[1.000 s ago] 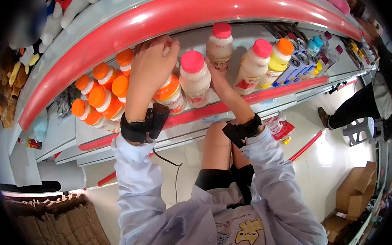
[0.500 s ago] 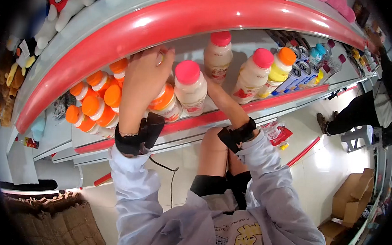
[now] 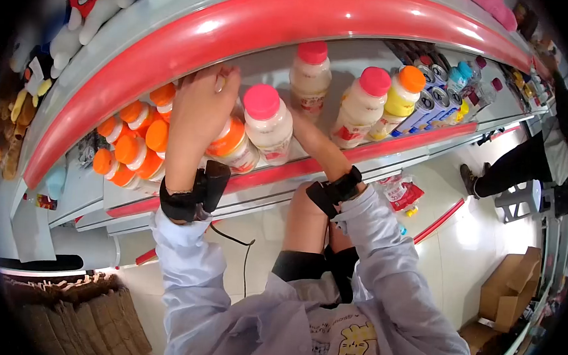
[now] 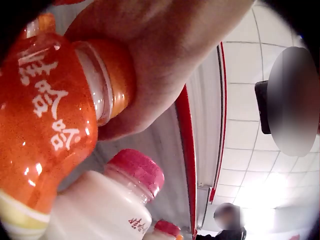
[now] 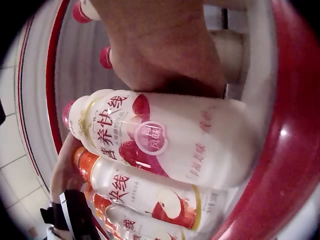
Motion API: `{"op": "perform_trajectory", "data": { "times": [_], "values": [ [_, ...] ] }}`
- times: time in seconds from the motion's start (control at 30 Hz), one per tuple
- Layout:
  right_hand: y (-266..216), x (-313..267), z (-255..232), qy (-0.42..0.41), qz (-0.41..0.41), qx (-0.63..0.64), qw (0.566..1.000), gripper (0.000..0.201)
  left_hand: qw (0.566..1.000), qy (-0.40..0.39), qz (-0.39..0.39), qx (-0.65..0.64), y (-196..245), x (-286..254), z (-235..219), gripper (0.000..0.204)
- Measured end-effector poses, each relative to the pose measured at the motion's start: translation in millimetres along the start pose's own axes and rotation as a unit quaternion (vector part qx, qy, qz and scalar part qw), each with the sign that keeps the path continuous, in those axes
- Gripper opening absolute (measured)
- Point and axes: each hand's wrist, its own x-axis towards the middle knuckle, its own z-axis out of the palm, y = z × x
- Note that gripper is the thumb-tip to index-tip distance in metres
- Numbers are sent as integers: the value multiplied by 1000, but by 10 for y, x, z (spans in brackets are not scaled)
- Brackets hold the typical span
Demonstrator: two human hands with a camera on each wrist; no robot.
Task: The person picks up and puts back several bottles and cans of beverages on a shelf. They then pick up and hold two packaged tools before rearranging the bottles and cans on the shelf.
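Observation:
My left hand [image 3: 201, 112] reaches over the orange-capped bottles [image 3: 128, 149] on the shelf, fingers bent at the far side under the red overhang. In the left wrist view its palm lies close beside the orange cap [image 4: 117, 75] of an orange-labelled bottle. The fingertips are hidden, so I cannot tell whether they grip a bottle. A pink-capped milk-drink bottle [image 3: 267, 128] stands upright at the right end of this group. My right hand [image 5: 165, 45] is behind that bottle, its fingers hidden; in the head view only the wrist and hand's edge show.
Another pink-capped bottle [image 3: 311, 82] stands farther back. To the right are a pink-capped bottle [image 3: 358, 111], a yellow orange-capped bottle [image 3: 398, 103] and several blue cans [image 3: 422, 111]. A red rail [image 3: 291, 168] edges the shelf; the red overhang [image 3: 240, 27] curves above.
The front pink-capped bottle has shifted slightly left, away from the one behind it. Both hands have moved a little left too, and the head view has tilted slightly.

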Motion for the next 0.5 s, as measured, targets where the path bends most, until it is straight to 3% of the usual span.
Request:
{"op": "perform_trajectory", "data": {
  "times": [0.13, 0.23, 0.37, 0.5],
  "values": [
    [-140, -137, 9, -30, 6, 6, 1000, 65, 1000, -10, -13, 27, -4, -2, -5, 29],
    [151, -38, -58, -21, -41, 49, 998, 64, 998, -34, -50, -8, 40, 4, -43, 29],
    [224, -266, -147, -28, -48, 27, 998, 60, 1000, 8, 6, 12, -30, -5, 6, 29],
    [292, -386, -157, -80, -183, 54, 978, 49, 999, -1, 37, 10, -113, 45, 9, 29]
  ]
}}
